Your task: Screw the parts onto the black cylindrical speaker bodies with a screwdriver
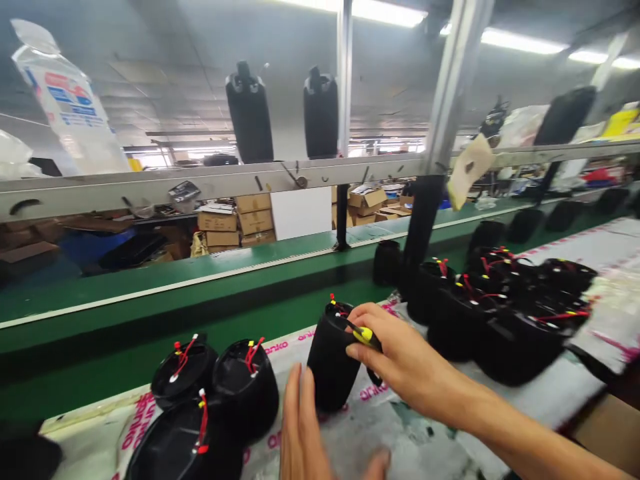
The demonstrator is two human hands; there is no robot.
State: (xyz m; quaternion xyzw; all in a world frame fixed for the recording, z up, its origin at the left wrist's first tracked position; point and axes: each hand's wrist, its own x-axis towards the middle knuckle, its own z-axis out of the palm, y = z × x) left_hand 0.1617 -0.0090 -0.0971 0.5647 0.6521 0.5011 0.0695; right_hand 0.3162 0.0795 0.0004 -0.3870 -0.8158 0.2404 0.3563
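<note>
Plainly, the right hand (400, 353) grips a yellow-black tool (367, 335); left hand (306, 443) outstretched.

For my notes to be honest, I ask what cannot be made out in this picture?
In the head view:
Tool with yellow-and-black handle: mostly covered by the right hand; type unclear.
Black rounded housing, front left: cut off by the bottom edge.
Left hand: wrist cut off by the same edge.
Clear plastic bottle: label print blurred.

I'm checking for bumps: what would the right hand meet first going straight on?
Probably the black cylindrical housing, near its top rim; the right hand is so close that they may be touching.
</note>
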